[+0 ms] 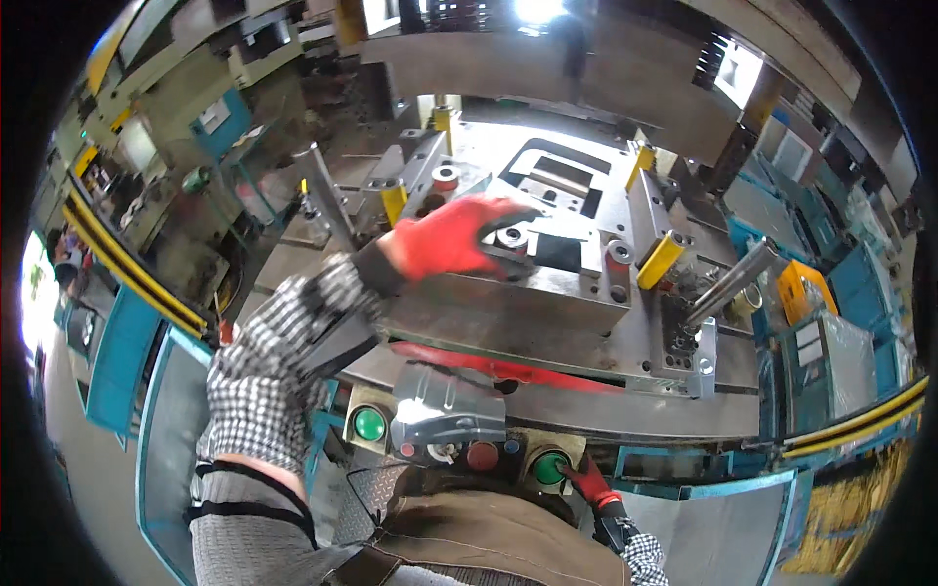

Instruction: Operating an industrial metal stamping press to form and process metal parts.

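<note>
My left hand [451,240], in a red glove with dark fingertips, reaches over the press die [518,298]. Its thumb and fingers are spread apart, with a round metal bushing [511,237] showing in the gap and nothing seen in the grip. Just beyond the fingertips lies a bright flat metal piece [547,210] on the die; whether they touch it I cannot tell. Low on the right, my right hand [591,485], also red-gloved, has a fingertip at a green push button [550,467]. That hand's other fingers are partly hidden.
A second green button [369,424] and a red button [482,455] sit on the front panel beside a shiny grey sheet-like piece [449,402]. Upright steel posts [733,281] and yellow blocks [661,259] flank the die. Yellow-black bars [132,262] slant at the sides.
</note>
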Action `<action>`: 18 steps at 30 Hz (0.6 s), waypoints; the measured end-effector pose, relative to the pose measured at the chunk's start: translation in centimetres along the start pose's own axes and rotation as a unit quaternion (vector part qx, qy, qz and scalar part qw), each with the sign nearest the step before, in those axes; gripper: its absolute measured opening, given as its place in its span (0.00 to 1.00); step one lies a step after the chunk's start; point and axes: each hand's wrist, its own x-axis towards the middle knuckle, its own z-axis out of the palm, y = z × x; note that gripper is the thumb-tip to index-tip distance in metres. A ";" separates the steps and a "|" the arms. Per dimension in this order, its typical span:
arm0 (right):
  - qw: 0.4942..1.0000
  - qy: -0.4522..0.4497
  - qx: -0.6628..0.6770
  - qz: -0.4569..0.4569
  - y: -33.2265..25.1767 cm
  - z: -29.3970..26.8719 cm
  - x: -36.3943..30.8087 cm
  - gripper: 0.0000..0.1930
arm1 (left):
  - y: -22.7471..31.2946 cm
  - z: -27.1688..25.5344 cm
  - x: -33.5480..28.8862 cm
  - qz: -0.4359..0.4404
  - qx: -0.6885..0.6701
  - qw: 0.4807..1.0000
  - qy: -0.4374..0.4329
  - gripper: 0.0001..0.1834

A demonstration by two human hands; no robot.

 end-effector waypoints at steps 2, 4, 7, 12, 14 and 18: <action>0.999 0.036 -0.019 0.017 0.2 -0.7 -0.6 0.48 | -6.0 2.3 7.0 0.028 0.101 0.994 -0.019 0.57; 0.995 0.089 0.013 0.040 3.3 -2.0 -2.5 0.48 | -11.1 4.6 11.6 -0.008 0.124 0.987 -0.100 0.65; 0.979 0.180 0.029 0.091 7.1 -3.7 -7.7 0.47 | -14.1 6.6 17.0 -0.211 0.135 0.906 -0.340 0.71; 0.939 0.238 0.196 0.154 10.2 -6.6 -16.4 0.41 | -15.9 6.7 18.7 -0.230 0.050 0.872 -0.429 0.69; 0.935 0.237 0.205 0.168 9.9 -9.2 -18.4 0.39 | -16.7 6.7 17.6 -0.214 0.007 0.906 -0.366 0.66; 0.956 0.283 0.008 0.075 9.4 -20.0 -17.9 0.34 | -15.5 5.1 17.6 0.003 -0.025 0.989 -0.148 0.69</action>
